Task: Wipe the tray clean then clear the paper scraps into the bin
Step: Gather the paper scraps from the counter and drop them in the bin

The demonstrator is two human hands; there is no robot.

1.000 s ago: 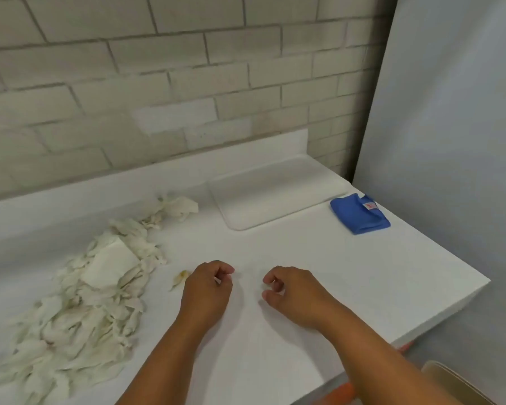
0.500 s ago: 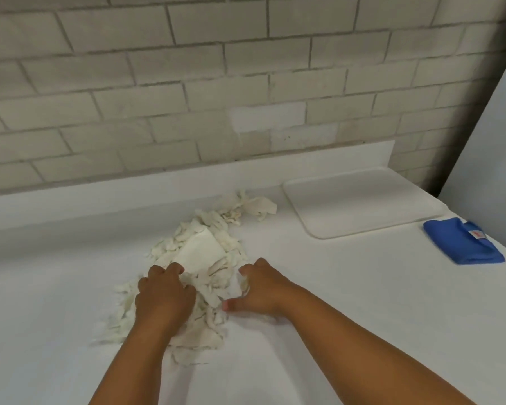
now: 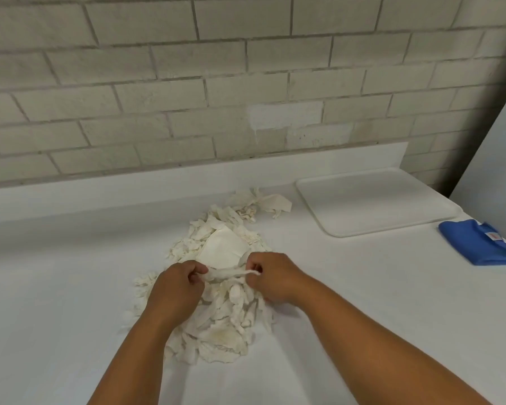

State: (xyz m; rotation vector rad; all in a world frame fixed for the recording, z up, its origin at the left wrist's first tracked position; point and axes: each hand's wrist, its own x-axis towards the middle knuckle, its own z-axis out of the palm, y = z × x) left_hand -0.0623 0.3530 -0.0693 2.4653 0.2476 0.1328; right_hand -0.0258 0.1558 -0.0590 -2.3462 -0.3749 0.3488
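Two bare hands over the heap of torn off-white paper scraps (image 3: 216, 311) at desk centre. Left hand (image 3: 176, 290) curled, pinching one end of a twisted white paper strip (image 3: 227, 273); right hand (image 3: 272, 277) curled, pinching the other end. Strip stretched between both hands, just above the heap. Both forearms reaching in from the bottom edge, left forearm covering part of the heap's near left side.

Heap spread across the white desk (image 3: 56, 287), running from near the hands back toward the wall. One flat, larger white paper sheet (image 3: 224, 248) lying on top of the heap, just beyond the hands. Few crumpled pieces at the far end, near the desk's raised back lip.

Flat white rectangular tray with rounded corners (image 3: 374, 200) on the desk, far right, well apart from the heap, nothing visible on it. Folded blue cloth with a small white label (image 3: 479, 247) just beside the tray's near right corner, at the desk's right edge; touching the tray or not, cannot tell.

Pale grey brick wall (image 3: 187, 83) behind the desk. No bin in view.
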